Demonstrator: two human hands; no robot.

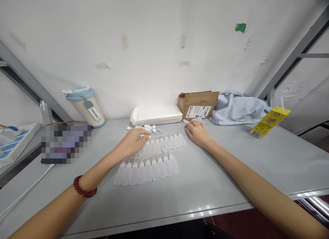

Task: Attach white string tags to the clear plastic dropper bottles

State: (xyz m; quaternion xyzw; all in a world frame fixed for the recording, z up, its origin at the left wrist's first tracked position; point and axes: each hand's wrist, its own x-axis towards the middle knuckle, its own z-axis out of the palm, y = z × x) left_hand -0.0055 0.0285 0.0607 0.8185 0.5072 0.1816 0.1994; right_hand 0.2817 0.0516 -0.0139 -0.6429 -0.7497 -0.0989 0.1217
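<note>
My left hand (135, 140) is over the back row of translucent sleeves, with thumb and forefinger pinched around what looks like a small white piece. Just behind its fingers lies a loose pile of small white pieces (147, 127). My right hand (198, 132) rests palm down past the right end of that row, its fingers apart and touching or close to some clear plastic pieces (192, 120). Between and below my hands, flat translucent sleeves with thin white cord loops lie side by side in two rows, a back row (167, 144) and a front row (146, 172).
Against the wall stand a stack of white flat boxes (158, 115), an opened cardboard box (197, 105) and a bunched blue cloth (236, 107). A tumbler (87, 107) and a blurred-out flat object (65, 143) are at left. A yellow drink carton (269, 122) with a straw is at right.
</note>
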